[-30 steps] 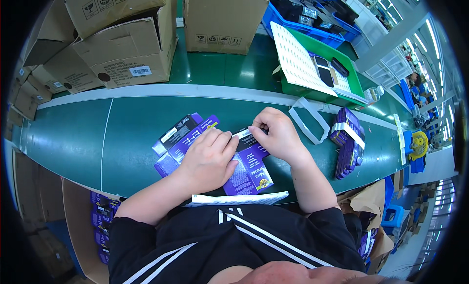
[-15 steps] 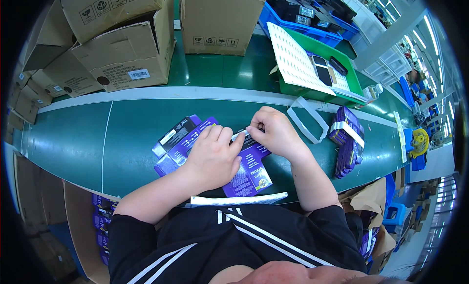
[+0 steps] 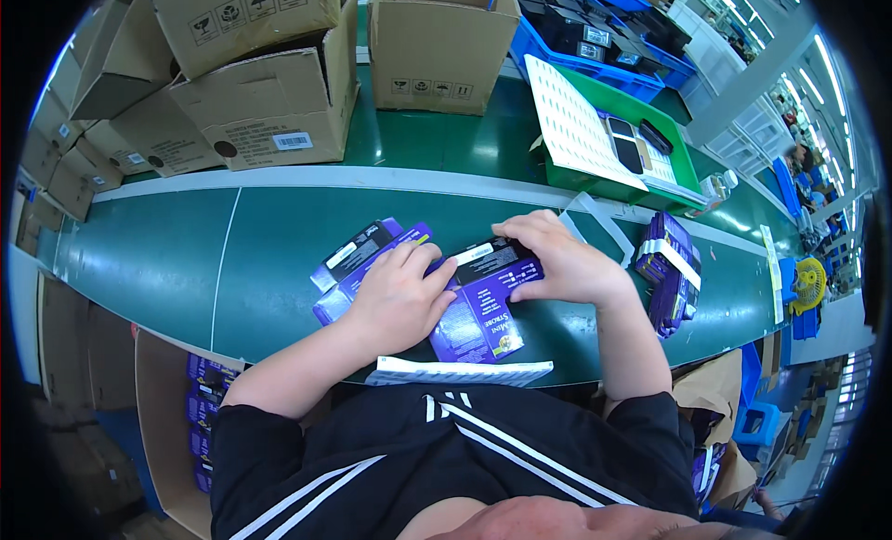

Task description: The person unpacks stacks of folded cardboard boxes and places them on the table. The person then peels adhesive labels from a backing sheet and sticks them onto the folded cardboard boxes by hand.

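Flattened purple and black cardboard cartons lie on the green worktop in front of me. My left hand (image 3: 395,298) rests on them, fingers slightly bent and laid over the left carton (image 3: 355,254), its thumb towards the right one. Spread around the right end of the other carton (image 3: 478,317) is my right hand (image 3: 571,266), fingertips at its far edge and thumb at its near side. A white label (image 3: 476,253) sits on that carton's black panel, and another label shows on the left carton. Against my body lies a white label sheet (image 3: 460,372).
A banded stack of purple cartons (image 3: 667,275) lies to the right, beside a loop of white strip (image 3: 599,226). Beyond stands a green bin (image 3: 688,168) holding phone-like items and a sheet. Brown boxes (image 3: 269,112) line the far left. An open box (image 3: 163,428) is below left.
My right hand has gone from a pinch over the black panel to a spread hold at the carton's right end, uncovering the label. My left hand stays on the cartons. The view has shifted slightly.
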Demonstrator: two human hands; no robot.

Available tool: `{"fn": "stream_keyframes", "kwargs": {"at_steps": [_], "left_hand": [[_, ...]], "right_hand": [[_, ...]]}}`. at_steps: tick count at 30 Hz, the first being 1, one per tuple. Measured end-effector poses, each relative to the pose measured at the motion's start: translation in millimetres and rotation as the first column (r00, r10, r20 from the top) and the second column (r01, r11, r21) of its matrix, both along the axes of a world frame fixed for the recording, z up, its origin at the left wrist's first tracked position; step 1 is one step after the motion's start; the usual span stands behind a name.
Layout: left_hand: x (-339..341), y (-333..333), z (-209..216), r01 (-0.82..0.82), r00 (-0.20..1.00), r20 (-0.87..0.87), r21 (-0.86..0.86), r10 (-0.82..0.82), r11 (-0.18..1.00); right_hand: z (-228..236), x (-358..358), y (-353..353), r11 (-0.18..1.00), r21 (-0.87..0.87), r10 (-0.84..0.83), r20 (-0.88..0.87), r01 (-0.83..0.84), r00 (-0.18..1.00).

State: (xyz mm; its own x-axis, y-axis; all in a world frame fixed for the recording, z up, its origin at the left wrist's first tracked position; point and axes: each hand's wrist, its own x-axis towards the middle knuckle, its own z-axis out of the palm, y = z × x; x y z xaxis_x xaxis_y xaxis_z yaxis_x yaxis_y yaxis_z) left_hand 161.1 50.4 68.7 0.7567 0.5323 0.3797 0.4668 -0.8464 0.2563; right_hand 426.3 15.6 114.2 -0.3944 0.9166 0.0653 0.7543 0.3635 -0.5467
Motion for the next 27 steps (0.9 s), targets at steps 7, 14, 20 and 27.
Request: {"fn": "stream_keyframes", "kwargs": {"at_steps": [7,14,20,27], "left_hand": [[-6,-1,3,-0.007,0.998,0.066,-0.142,0.017,0.99],[2,13,65,0.058,0.988,0.134,0.116,-0.074,0.992],[-25,28,107,-0.356,0.901,-0.286,-0.055,0.327,0.933],[-42,38,-23,-0.56,0.705,-0.526,-0.003,0.476,0.828]], "right_hand": [[17,3,2,0.991,-0.012,0.13,0.195,-0.13,0.972],[65,-33,-4,0.969,0.207,0.086,0.222,-0.133,0.971],[71,-58,-7,0.832,0.554,-0.051,0.081,-0.003,0.995],[37,-53,-39,0.918,0.397,-0.004,0.014,-0.002,1.0]]}}
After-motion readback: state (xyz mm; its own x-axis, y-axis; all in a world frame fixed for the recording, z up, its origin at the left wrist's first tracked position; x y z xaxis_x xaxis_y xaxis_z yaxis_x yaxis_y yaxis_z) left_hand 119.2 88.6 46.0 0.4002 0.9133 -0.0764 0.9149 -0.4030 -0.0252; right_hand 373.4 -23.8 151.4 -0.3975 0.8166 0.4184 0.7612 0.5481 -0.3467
